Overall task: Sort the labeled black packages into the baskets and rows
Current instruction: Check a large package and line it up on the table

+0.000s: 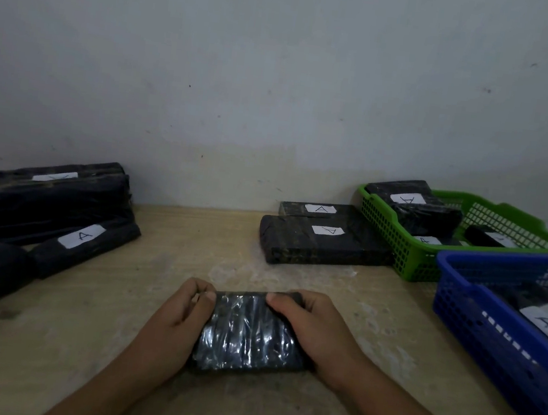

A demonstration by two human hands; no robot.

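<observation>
Table (192, 242) pale scuffed wood against grey wall (282, 70). Left hand (180, 309), right hand (316, 326) grip black package (246, 335).

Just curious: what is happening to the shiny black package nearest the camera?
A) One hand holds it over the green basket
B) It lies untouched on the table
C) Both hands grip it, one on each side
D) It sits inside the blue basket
C: the left hand and the right hand each curl round one side of the black package, low over the wooden table.
</observation>
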